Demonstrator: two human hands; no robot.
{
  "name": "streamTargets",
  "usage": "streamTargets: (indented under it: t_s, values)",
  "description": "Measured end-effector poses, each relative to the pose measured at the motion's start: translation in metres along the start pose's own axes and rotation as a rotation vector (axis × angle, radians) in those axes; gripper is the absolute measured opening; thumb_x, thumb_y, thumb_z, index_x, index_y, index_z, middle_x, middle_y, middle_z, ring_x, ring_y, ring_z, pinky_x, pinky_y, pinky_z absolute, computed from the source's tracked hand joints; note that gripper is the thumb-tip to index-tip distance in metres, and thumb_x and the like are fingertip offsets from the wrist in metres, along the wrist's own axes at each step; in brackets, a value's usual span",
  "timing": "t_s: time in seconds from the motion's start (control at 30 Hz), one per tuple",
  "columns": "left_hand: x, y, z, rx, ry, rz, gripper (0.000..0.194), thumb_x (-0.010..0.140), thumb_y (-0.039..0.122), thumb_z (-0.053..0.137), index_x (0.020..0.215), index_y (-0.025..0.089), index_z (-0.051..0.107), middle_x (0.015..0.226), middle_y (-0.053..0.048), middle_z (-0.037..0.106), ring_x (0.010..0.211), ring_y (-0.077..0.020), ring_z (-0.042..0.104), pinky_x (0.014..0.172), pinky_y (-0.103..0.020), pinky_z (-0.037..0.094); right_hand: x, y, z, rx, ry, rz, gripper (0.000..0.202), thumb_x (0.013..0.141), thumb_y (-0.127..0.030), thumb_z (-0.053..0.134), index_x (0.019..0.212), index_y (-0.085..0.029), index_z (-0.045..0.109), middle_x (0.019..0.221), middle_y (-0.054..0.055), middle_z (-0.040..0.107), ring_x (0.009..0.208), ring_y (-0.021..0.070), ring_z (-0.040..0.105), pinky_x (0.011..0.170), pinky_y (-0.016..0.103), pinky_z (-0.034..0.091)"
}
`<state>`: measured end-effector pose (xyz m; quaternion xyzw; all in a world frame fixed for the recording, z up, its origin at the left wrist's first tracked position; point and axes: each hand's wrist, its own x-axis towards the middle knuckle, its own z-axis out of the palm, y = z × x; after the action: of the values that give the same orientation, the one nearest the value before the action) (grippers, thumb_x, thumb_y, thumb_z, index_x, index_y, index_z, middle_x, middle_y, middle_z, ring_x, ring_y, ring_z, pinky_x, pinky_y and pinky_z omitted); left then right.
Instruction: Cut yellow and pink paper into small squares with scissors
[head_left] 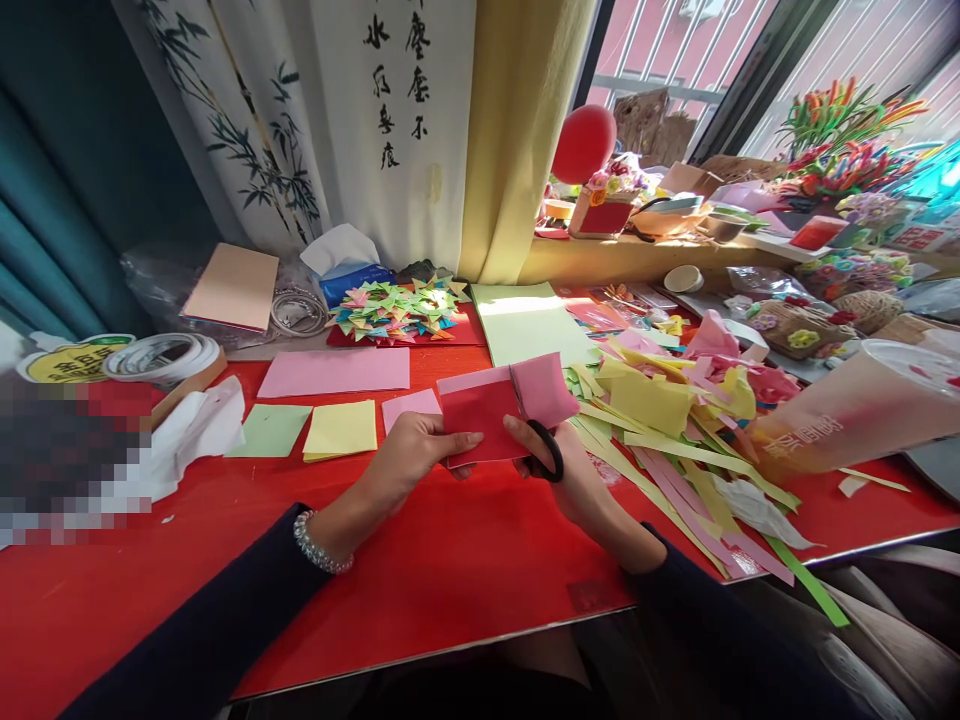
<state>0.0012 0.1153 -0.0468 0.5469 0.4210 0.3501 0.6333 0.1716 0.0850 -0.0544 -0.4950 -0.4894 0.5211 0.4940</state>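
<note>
- Pink-and-red paper (478, 408), flat with a curled right flap, held above the red worktop (480, 560).
- Left grip (420, 447) pinches its lower-left side; right grip (568, 480) wraps black-handled scissors (557, 460).
- Farther left, a yellow square (340, 428), a green square (274, 431).

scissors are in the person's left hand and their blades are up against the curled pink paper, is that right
Not quite: the head view shows the scissors in the right hand, not the left hand. Their blades are up against the curled pink paper, as you say.
</note>
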Motion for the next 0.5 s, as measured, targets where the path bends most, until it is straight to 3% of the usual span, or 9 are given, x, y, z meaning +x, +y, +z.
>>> streamTargets:
  t_s: [0.1,0.3,0.5]
  values:
    - [0.0002,-0.0017,0.0007,0.005,0.000,0.010,0.016,0.066,0.028,0.072,0.067,0.012,0.069,0.055,-0.001,0.064,0.048,-0.0099,0.055,0.053,-0.023,0.048,0.0005,0.0009,-0.0002,-0.031,0.014,0.025,0.043,0.065,-0.049,0.068,0.059,-0.020,0.037,0.049,-0.007,0.033,0.043,0.0083,0.037,0.042,0.022,0.030]
    - [0.0003,-0.0042,0.0024,-0.005,-0.026,-0.045,0.017,0.067,0.029,0.071,0.066,0.012,0.068,0.058,-0.002,0.065,0.049,-0.0098,0.056,0.053,-0.022,0.048,0.0005,0.0025,-0.0005,0.003,0.046,0.023,0.037,0.068,-0.052,0.064,0.069,-0.020,0.044,0.061,-0.004,0.041,0.051,0.0092,0.040,0.046,0.022,0.040]
    - [0.0015,-0.0065,0.0020,-0.005,-0.057,-0.061,0.015,0.066,0.027,0.071,0.065,0.012,0.068,0.057,-0.002,0.064,0.049,-0.0107,0.056,0.055,-0.024,0.048,0.0029,0.0041,-0.0017,0.014,0.054,-0.004,0.036,0.066,-0.047,0.067,0.064,-0.020,0.043,0.058,-0.004,0.041,0.049,0.0089,0.036,0.043,0.022,0.036]
